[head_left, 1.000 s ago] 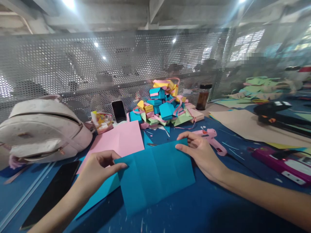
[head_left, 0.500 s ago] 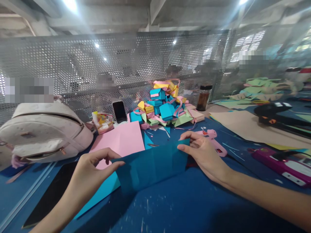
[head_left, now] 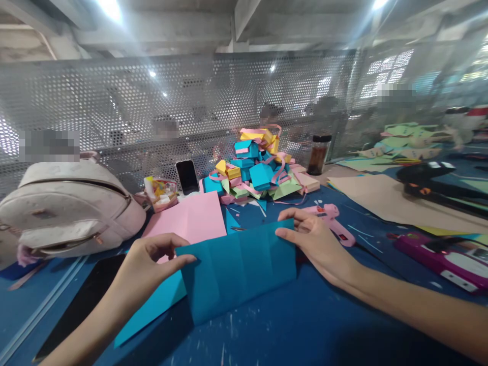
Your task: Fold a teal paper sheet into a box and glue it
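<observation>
A creased strip of blue paper [head_left: 240, 274] is held up in front of me, tilted, with upright fold lines across it. My left hand [head_left: 156, 259] pinches its upper left corner between thumb and fingers. At the upper right corner my right hand [head_left: 308, 236] grips it the same way. Beneath and behind my left hand lie a flat blue sheet [head_left: 152, 312] and a pink sheet [head_left: 194, 218]. Just beyond my right hand rests a pink glue gun [head_left: 335, 223], partly covered by that hand.
Behind the sheets rises a heap of folded paper boxes [head_left: 261, 175]. A phone [head_left: 187, 177] stands to its left, a jar [head_left: 319, 155] to its right. A pale backpack [head_left: 68, 208] sits at left; a purple power strip [head_left: 438, 259] lies at right. A perforated metal screen [head_left: 213, 96] closes off the back.
The blue strip has swung so more of its face shows, and its lower edge hangs further down. Both hands keep their hold with barely any shift.
</observation>
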